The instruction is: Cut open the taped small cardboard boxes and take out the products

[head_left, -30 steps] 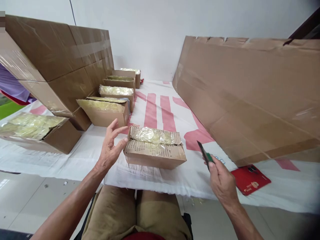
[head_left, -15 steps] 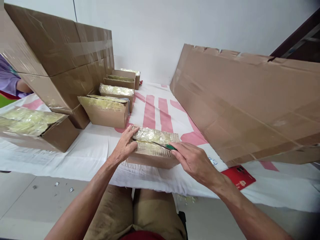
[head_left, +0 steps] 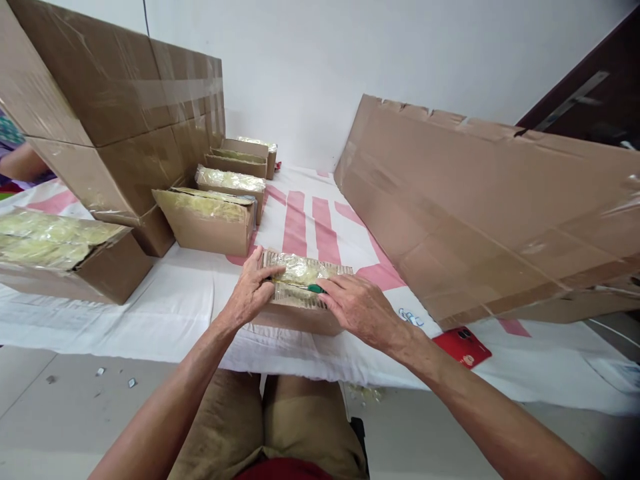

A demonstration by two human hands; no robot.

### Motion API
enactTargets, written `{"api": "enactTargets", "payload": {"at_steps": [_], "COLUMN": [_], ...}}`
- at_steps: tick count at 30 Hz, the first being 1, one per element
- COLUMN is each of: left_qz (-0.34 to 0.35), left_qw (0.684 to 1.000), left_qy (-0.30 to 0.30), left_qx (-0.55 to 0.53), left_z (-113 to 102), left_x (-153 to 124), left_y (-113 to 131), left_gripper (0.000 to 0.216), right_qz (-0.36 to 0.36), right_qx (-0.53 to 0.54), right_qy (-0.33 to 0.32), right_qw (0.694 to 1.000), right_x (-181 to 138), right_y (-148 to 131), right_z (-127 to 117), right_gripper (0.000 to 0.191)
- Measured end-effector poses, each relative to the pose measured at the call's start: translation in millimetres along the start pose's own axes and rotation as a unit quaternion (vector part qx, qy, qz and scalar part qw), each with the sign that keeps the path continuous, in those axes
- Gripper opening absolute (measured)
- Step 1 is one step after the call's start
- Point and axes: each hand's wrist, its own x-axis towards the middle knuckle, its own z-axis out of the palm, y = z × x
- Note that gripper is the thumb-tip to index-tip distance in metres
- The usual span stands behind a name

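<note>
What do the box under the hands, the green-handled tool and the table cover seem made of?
Box: dull brown cardboard, as its ridged, corrugated-looking top suggests. The glossy, creased tape over it looks like yellowish plastic.
Green-handled tool: handle probably plastic, by its even green colour; the rest is too hidden to judge.
Table cover: likely matt fabric, judging by its soft wrinkles.

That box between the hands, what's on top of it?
The box has shiny yellowish tape on top, and the right hand holds a green tool there. The top covers its inside.
</note>
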Motion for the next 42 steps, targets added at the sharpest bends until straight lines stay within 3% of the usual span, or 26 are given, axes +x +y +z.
{"api": "enactTargets", "payload": {"at_steps": [8,19,28,33,38,42], "left_qz": [-0.003,-0.02,-0.008,-0.007,-0.018,-0.017], "left_qw": [0.999,0.999,1.0,1.0,1.0,1.0], "left_qy": [-0.017,-0.017,0.001,0.01,-0.016,-0.009], "left_qx": [0.029,0.035,0.005,0.002,-0.001,0.002], "left_z": [-3.1,-6.8,-4.3,-4.6,-6.2,-5.7], "left_x": [0.5,-0.4,1.6,1.2,-1.2,-0.6], "left_y": [3.3,3.5,-2.5,-1.2,4.5,3.6], "left_gripper": [0.061,0.06,0.055,0.054,0.059,0.061], "right_qz": [-0.006,0.019,0.051,0.091,0.102,0.06], "right_qx": [-0.127,-0.256,-0.226,-0.214,-0.148,-0.124], "right_qy": [0.055,0.012,-0.061,-0.095,-0.039,0.006], "right_qw": [0.99,0.966,0.971,0.968,0.983,0.99], "right_x": [-0.1,-15.0,-23.2,-41.3,-66.6,-50.7], "right_y": [-17.9,-22.7,-23.1,-4.4,7.7,-12.8], "right_z": [20.5,8.1,-12.5,-24.5,-38.6,-26.0], "right_gripper": [0.018,0.022,0.019,0.015,0.018,0.014]}}
